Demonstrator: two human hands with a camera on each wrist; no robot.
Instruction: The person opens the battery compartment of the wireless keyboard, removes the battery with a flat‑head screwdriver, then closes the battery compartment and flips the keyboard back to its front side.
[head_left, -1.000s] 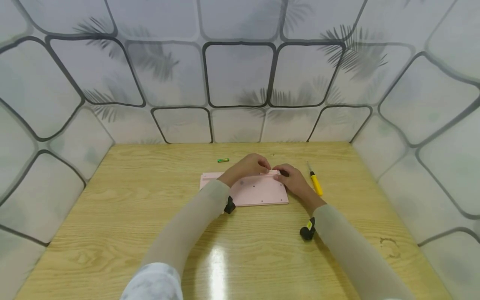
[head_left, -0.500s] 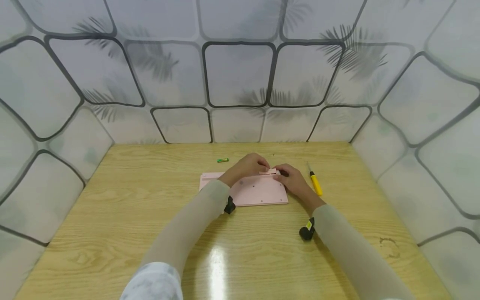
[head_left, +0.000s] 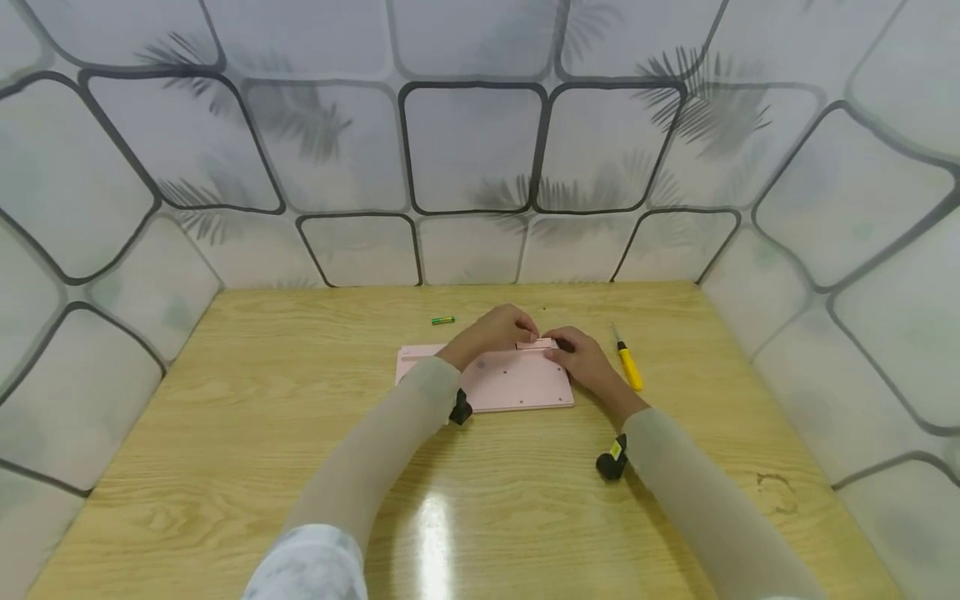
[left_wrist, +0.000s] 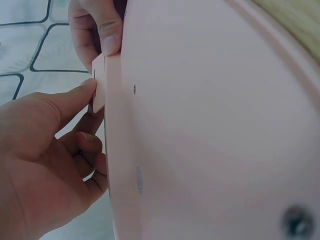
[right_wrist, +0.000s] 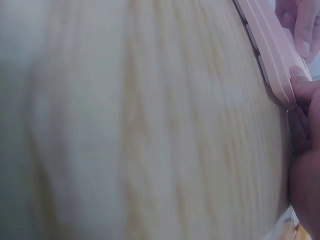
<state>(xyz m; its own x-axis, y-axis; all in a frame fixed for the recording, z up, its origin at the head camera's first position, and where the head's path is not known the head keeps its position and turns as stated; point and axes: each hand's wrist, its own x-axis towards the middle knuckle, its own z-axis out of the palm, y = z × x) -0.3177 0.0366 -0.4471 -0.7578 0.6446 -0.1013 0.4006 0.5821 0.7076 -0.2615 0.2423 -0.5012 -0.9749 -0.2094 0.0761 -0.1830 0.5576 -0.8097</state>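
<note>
A pink keyboard point(head_left: 517, 383) lies upside down on the wooden table, its screw-dotted back facing up. The keys show along its underside in the right wrist view. At its far edge, toward the right end, is a small pink battery cover point(left_wrist: 99, 87). My left hand point(head_left: 495, 329) pinches this cover between thumb and fingers, and it stands slightly off the edge in the left wrist view. My right hand point(head_left: 588, 362) grips the keyboard's far right corner, the thumb point(left_wrist: 111, 44) beside the cover's end. The battery slot is mostly hidden by fingers.
A green battery point(head_left: 443, 320) lies behind the keyboard. To the right of my right hand is a screwdriver point(head_left: 630, 367) with a yellow handle. A patterned wall covering point(head_left: 472, 150) rises at the table's back edge and both sides.
The battery cover has shifted slightly in my left fingers, and the dark gap below it looks narrower than half a second ago. Both hands stay at the same places on the keyboard.
</note>
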